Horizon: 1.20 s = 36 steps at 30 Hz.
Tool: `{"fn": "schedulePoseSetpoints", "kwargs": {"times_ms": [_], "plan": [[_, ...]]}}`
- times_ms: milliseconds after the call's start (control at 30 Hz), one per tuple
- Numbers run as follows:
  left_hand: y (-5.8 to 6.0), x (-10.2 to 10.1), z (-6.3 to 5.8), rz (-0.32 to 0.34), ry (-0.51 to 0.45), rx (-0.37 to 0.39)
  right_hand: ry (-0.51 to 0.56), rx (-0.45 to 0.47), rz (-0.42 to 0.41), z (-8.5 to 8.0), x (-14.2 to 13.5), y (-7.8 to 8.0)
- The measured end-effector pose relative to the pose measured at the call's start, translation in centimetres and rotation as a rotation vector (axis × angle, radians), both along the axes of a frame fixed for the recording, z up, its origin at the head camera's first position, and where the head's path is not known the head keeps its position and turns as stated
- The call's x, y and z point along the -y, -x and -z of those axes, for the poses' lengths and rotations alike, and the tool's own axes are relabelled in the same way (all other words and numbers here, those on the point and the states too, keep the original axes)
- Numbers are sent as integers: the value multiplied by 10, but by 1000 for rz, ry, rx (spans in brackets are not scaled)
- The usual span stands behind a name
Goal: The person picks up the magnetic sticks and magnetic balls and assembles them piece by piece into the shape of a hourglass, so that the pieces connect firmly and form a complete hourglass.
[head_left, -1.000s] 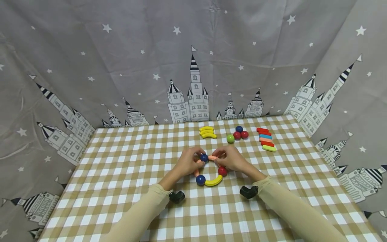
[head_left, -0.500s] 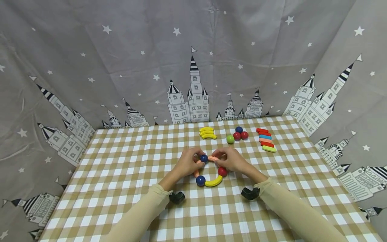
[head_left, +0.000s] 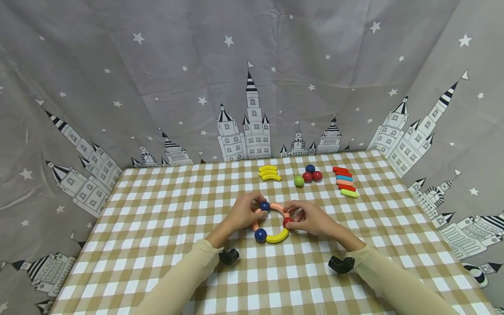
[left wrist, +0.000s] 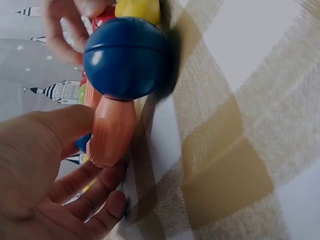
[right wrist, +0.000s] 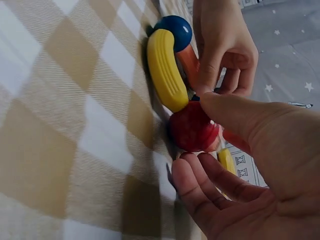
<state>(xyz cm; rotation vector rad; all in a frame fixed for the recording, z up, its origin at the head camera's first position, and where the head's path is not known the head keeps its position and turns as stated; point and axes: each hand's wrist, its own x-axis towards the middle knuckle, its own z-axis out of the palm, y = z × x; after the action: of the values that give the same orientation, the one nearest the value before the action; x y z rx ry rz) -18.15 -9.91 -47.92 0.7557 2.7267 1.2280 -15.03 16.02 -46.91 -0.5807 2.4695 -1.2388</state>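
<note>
A ring of magnetic-looking toy pieces lies on the table: blue balls, a red ball [head_left: 288, 222], a curved yellow stick [head_left: 277, 236] and curved orange sticks. My left hand [head_left: 245, 213] pinches the far blue ball [head_left: 265, 206] at the ring's far left. Below it, one orange stick [left wrist: 112, 131] runs to the near blue ball [head_left: 260, 235]. At the ring's right side my right hand [head_left: 313, 218] holds the red ball between thumb and fingers. Another orange stick [head_left: 277, 207] curves from the far blue ball toward the red one.
Behind the ring lie several curved yellow sticks [head_left: 269, 173]. Right of them a green ball [head_left: 299, 181] sits beside red balls [head_left: 312, 176] and a blue ball [head_left: 310, 168]. Coloured straight sticks [head_left: 344, 179] form a column farther right. A castle-print curtain [head_left: 177, 87] hangs behind the table.
My right hand has let go of the far orange stick and moved right and nearer, onto the red ball. The far orange stick now curves to the red ball. My left hand has stayed put.
</note>
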Motion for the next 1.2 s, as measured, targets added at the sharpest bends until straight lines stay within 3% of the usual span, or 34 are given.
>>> {"fn": "schedulePoseSetpoints", "kwargs": {"times_ms": [233,400,600,800,967,1200], "plan": [[1,2,-1,-10,17,24,0,-51,-22,3,-2,-4],[1,4,-1,-20,-4,44,0,-40,18,5,-5,-1],[3,6,-3,-32,-36,49,-36,-54,81,4,-7,14],[5,7,-4,-61,-44,64,-2,-91,84,5,-6,32],[7,9,-5,-93,-42,78,9,-62,112,8,-3,49],[8,10,0,-99,-47,95,1,-76,136,7,-3,53]]}}
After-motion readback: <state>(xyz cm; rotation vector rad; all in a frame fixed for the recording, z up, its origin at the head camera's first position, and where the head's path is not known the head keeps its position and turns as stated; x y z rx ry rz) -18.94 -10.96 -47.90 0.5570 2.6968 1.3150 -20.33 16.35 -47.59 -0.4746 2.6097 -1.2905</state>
